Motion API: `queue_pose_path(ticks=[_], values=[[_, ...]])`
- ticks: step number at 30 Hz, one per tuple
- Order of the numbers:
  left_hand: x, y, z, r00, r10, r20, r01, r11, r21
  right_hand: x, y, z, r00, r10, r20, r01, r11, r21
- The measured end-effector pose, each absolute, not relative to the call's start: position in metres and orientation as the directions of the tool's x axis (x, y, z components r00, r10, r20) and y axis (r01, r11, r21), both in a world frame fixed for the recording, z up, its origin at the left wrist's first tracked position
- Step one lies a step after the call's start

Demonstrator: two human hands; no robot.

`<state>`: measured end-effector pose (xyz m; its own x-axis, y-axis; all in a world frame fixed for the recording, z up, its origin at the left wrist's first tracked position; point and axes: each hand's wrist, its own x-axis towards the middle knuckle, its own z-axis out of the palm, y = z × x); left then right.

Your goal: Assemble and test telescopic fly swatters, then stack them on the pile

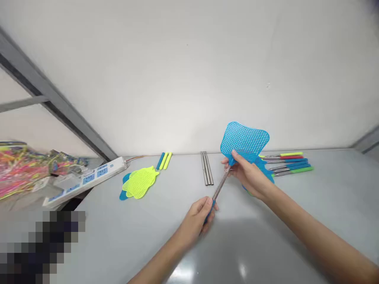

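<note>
A blue fly swatter (pixel 244 139) is held up at a slant above the table by both hands. My left hand (pixel 203 215) is closed around its blue handle grip. The fingers of my right hand (pixel 242 170) pinch the base of the mesh head, where it meets the metal rod (pixel 221 184). Just left of the swatter lie a few bare metal tubes (pixel 207 169). Behind my right hand, finished-looking swatters with several coloured handles (pixel 291 170) lie on the table, their heads partly hidden by the hand.
Yellow mesh heads (pixel 139 182) overlap a blue one (pixel 124 195) at left. Yellow grips (pixel 167 161) and a blue grip (pixel 160 161) lie near the wall. A white power strip (pixel 111 168) borders the table's left edge, beside a heap of colourful items (pixel 25 169).
</note>
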<state>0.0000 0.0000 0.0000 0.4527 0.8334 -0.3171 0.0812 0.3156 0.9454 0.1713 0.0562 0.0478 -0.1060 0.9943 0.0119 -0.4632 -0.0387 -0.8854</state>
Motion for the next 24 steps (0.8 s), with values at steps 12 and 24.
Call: queue_pose_path(ticks=[12,24], values=[[0.01,-0.02,0.003,0.541,0.768,-0.343,-0.004,0.41,0.912,0.144,0.031,0.052,-0.155,0.981,-0.116,-0.825,-0.193,-0.531],[0.006,-0.025,0.018,0.464,0.781,-0.419,0.27,0.327,0.906,0.121,0.011,0.032,0.158,0.951,-0.266,-0.9,0.028,-0.434]])
